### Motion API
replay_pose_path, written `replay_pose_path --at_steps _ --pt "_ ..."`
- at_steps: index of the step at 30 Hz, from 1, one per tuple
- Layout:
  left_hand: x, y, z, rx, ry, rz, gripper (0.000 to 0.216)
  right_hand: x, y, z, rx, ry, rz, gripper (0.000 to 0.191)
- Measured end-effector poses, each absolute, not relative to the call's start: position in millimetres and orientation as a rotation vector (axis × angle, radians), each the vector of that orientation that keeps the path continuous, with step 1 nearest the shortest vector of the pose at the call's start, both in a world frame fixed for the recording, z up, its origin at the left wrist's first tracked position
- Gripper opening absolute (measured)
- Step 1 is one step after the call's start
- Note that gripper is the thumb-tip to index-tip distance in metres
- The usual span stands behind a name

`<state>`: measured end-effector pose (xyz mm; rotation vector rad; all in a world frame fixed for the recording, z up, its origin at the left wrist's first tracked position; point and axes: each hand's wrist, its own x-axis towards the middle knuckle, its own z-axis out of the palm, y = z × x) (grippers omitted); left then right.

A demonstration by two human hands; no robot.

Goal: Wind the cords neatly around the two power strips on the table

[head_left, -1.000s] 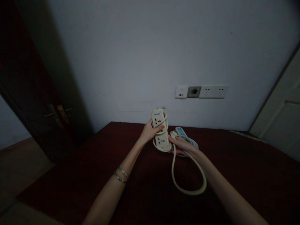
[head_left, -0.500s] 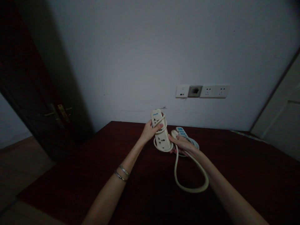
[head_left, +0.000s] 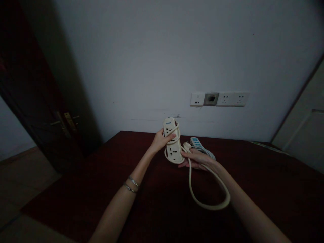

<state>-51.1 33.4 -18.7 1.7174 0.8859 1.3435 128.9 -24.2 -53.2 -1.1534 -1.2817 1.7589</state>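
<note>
My left hand [head_left: 159,141] is closed round the upper part of a white power strip [head_left: 174,147], thumb across its front. Turns of the strip's own cord [head_left: 166,156] wrap around it. At the strip's lower right end, my right hand [head_left: 198,158] is closed on the cord, its thumb by the strip's edge and its fingers reaching underneath. A loose cord loop [head_left: 211,207] hangs below that hand. The white plug [head_left: 187,146] shows just above the right thumb. Behind the right hand lies a second power strip [head_left: 196,142] with blue sockets and a coiled grey cord [head_left: 210,155].
Both hands are over a dark red tabletop [head_left: 141,209], whose far edge meets a pale wall [head_left: 152,67]. Wall sockets [head_left: 231,99] sit above it on the right. A dark door [head_left: 37,101] stands at the left, and a pale door [head_left: 306,125] at the right.
My right hand has shifted slightly left, its fingers now further under the strip's lower end. The hanging cord loop has widened and swung right. My left hand keeps its hold.
</note>
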Motion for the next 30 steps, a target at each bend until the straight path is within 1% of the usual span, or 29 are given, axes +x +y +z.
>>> replay_pose_path --at_steps 5,10,12,15,19,24,28,30 --pt "-53.6 32.1 -17.7 1.858 0.850 1.344 0.045 126.1 -24.2 -54.2 -1.180 -1.257 1.738 0.038" --pt "-51.9 31.6 -20.1 1.897 0.873 1.373 0.047 124.1 -22.2 -55.0 -1.198 -1.235 1.690 0.028" --pt "-49.6 29.8 -22.3 1.961 0.880 1.346 0.053 123.7 -20.6 -57.3 -1.226 -1.201 1.669 0.023" --pt "-46.0 26.8 -26.5 2.084 0.887 1.279 0.068 123.3 -18.9 -61.6 -1.245 -1.136 1.660 0.022" --pt "-44.5 29.4 -33.3 2.052 0.876 1.291 0.069 127.9 -15.6 -62.3 -1.204 -1.095 1.659 0.018" --pt "-43.7 36.6 -35.9 1.945 0.766 1.277 0.064 145.6 -11.0 -46.5 -1.203 -1.140 1.603 0.015" --pt "-42.6 35.4 -30.0 1.922 0.722 1.310 0.065 166.9 -16.5 -21.7 -1.165 -1.155 1.518 0.010" --pt "-46.1 36.3 -27.8 1.952 0.773 1.361 0.066 181.3 -25.1 -5.6 -1.146 -1.104 1.421 0.010"
